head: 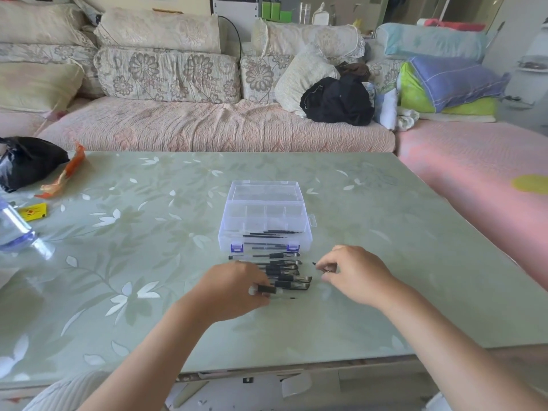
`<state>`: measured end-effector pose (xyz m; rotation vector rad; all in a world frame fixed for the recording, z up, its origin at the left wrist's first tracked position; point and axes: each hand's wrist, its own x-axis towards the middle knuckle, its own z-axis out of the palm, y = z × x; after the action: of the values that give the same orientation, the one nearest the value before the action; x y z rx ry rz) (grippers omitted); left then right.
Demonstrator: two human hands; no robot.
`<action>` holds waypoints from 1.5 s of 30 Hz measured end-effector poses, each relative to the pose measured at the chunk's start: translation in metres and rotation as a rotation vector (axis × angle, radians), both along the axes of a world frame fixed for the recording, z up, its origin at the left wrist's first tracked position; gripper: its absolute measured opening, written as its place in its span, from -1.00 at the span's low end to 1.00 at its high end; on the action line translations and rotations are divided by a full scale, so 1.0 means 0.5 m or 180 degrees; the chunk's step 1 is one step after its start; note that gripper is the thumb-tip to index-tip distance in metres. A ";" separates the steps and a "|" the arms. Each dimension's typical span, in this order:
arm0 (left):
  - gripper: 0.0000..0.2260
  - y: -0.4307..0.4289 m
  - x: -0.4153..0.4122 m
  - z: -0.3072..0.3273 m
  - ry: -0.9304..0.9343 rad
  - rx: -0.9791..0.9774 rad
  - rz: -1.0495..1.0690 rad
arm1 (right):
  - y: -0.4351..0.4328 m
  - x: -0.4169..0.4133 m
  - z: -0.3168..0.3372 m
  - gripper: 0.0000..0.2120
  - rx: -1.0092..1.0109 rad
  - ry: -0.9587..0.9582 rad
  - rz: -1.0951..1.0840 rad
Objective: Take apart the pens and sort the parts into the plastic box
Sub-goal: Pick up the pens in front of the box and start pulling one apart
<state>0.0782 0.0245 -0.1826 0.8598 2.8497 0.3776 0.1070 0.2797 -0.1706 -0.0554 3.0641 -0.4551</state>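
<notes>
A clear plastic box (308, 221) with blue latches stands open at the table's middle, lid leaning back, with several thin black refills (268, 234) in its near compartment. A row of several black pens (284, 272) lies just in front of it. My left hand (234, 290) grips a pen barrel (265, 289) with a black grip and clear body. My right hand (354, 272) pinches a small dark pen part (315, 264) between thumb and forefinger, to the right of the pens.
A green floral table (148, 277) holds a black bag (26, 161), an orange wrapper (63, 173), a yellow packet (34, 211) and a water bottle (17, 232) at the left. A sofa with cushions runs behind the table.
</notes>
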 end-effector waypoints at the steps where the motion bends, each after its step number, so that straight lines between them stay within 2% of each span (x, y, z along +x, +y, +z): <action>1: -0.81 0.000 -0.003 0.001 0.0004 -0.0015 -0.0002 | 0.000 0.001 -0.003 -0.88 -0.0062 0.0010 -0.0012; 5: -0.81 -0.005 -0.010 0.001 -0.0036 -0.0014 0.0065 | -0.003 -0.004 -0.011 -0.93 -0.0256 0.0126 -0.0040; 15: -0.73 -0.016 -0.016 0.005 -0.0202 0.0095 0.0119 | -0.007 -0.018 -0.015 -0.81 -0.0253 -0.0115 0.0086; 22: -0.82 -0.049 -0.040 0.032 -0.0160 0.0591 0.0404 | -0.057 -0.063 0.027 -0.91 -0.0479 0.0521 0.0050; 25: -0.84 -0.072 -0.058 0.041 -0.0129 0.0802 0.0672 | -0.100 -0.116 0.046 -0.85 -0.0226 0.0567 0.0137; 31: -0.84 -0.102 -0.085 0.039 -0.0287 0.0956 0.0826 | -0.159 -0.235 0.059 -0.78 0.1014 -0.0094 0.0274; 34: -0.84 -0.109 -0.095 0.033 -0.0293 0.0980 0.0819 | -0.172 -0.270 0.044 -0.78 0.1422 -0.0189 0.0338; 39: -0.82 -0.111 -0.108 0.034 -0.0264 0.0960 0.0785 | -0.187 -0.296 0.031 -0.77 0.1718 -0.0214 0.0393; 45: -0.82 -0.110 -0.107 0.033 -0.0263 0.0944 0.0756 | -0.191 -0.298 0.024 -0.81 0.1665 -0.0302 0.0396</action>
<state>0.0249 -0.0303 -0.1658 0.5291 2.8663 0.8607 -0.0421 0.1840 -0.1588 -0.1957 2.9536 0.3420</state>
